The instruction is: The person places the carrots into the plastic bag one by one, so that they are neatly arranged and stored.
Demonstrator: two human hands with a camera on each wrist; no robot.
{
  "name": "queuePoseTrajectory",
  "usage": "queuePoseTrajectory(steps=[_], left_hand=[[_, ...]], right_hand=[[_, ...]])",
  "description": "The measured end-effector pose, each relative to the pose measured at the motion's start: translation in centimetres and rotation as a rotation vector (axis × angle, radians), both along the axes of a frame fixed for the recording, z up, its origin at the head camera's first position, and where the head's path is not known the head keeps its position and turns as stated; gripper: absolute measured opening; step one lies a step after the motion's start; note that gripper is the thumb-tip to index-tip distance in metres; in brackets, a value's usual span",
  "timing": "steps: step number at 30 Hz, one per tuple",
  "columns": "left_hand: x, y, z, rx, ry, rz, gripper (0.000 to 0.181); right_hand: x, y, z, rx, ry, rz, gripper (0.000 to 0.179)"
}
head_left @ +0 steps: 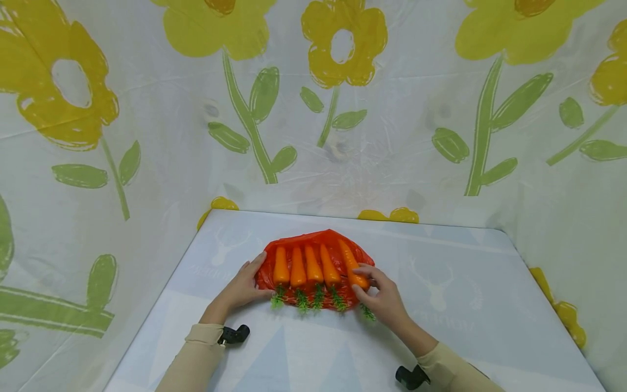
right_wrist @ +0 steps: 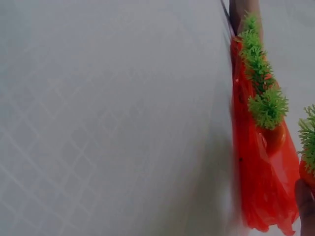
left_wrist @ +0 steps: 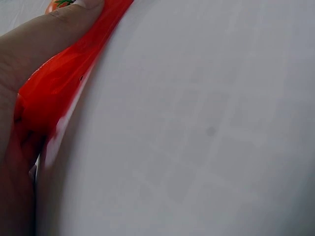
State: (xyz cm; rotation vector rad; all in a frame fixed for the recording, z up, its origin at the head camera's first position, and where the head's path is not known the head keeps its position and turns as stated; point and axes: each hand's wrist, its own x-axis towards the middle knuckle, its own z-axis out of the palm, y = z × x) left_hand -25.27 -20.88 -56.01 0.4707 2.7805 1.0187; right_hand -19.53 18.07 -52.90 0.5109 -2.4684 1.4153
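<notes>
Several orange carrots with green leafy tops lie side by side on a red plastic bag, tops toward me. My right hand pinches the thick end of the rightmost carrot between thumb and fingers. That carrot slants, its tip over the bag's right part and its leaves past the bag's edge. At the bag's left edge, my left hand grips the red plastic. The left wrist view shows the thumb over the plastic, with the other fingers lower and partly hidden.
The pale printed tabletop extends around the bag. A hanging cloth with yellow flowers rises behind the table and at both sides. Black wrist cameras sit by the sleeve cuffs.
</notes>
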Motion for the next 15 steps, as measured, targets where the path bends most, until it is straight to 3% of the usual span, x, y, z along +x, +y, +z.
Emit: queuePoseTrajectory(steps=[10, 15], left_hand=[[0.06, 0.01, -0.03, 0.004, 0.001, -0.002, 0.115], [0.06, -0.01, 0.03, 0.007, 0.016, -0.006, 0.115]], right_hand=[[-0.39, -0.61, -0.44, 0.013, -0.059, -0.006, 0.032], [-0.65, -0.98, -0.7, 0.033, -0.045, -0.012, 0.033]])
